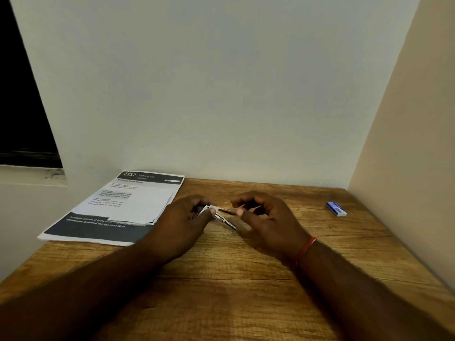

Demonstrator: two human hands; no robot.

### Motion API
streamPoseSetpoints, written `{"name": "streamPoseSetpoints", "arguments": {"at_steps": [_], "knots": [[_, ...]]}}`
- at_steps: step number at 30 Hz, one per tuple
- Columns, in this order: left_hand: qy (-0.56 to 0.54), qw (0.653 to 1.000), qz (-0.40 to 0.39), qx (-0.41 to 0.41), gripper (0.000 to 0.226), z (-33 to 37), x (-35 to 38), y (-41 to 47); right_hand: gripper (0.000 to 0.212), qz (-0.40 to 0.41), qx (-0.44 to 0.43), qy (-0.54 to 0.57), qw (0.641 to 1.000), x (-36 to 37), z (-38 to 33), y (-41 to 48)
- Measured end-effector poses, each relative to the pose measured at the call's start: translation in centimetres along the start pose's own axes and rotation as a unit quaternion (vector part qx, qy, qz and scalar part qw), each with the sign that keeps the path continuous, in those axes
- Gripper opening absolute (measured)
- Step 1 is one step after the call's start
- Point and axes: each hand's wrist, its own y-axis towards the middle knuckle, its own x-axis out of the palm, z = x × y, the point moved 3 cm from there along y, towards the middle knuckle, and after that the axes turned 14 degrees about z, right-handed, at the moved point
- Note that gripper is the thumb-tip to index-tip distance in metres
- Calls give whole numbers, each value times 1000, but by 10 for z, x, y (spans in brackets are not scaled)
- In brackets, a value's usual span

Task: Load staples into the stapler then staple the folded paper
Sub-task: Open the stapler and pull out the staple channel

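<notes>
— Where's the stapler (222, 216)?
— Centre of the frame, just over the grainy wooden table (246, 291). It is small, slim, shiny metal, with two thin arms splayed apart. The left hand (187, 217) grips its left end, thumb on top.
— And the right hand (266, 217)?
— Its fingers are curled, thumb and forefinger at the upper arm's tip. Whether they pinch it, I can't tell.
— The folded paper (145, 205)?
— White and flat, on a printed sheet (98, 230) left of centre. A small blue box (336, 209) sits far right.
</notes>
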Motion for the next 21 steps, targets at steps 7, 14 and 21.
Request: {"name": "streamPoseSetpoints", "arguments": {"at_steps": [7, 14, 21], "knots": [[-130, 984, -9, -122, 19, 0, 2, -1, 59, 2, -201, -106, 974, 4, -10, -2], [-171, 966, -77, -180, 27, 5, 4, -4, 28, 1, -273, -153, 950, 2, -5, 6], [-53, 994, -81, -59, 32, 14, -5, -7, 29, -9, -273, -136, 952, -13, -8, 15]]}}
